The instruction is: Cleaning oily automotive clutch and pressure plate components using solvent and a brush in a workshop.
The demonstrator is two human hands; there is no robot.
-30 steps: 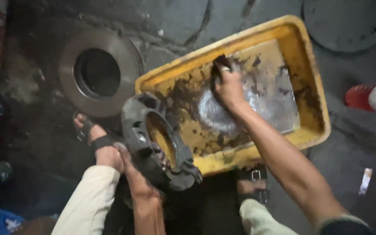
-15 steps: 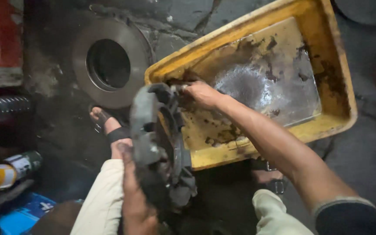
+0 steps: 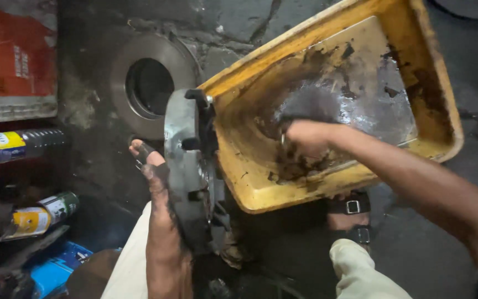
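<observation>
Gripping the grey cast hub part (image 3: 186, 166) on edge, the left hand (image 3: 164, 232) has fingers clamped along its rim, beside the yellow tray (image 3: 250, 188); the right hand (image 3: 305, 138) reaches into the tray's grime, fingers curled, whether on anything I cannot tell

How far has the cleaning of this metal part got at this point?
Done: hard to say; the round metal part looks grey on its edge, but most faces are hidden. In hand: the left hand holds it upright on edge beside the yellow tray, while the right hand reaches into the tray's dark greasy liquid. Left: grime shows low on the part; the brake disc lies untouched.
</observation>
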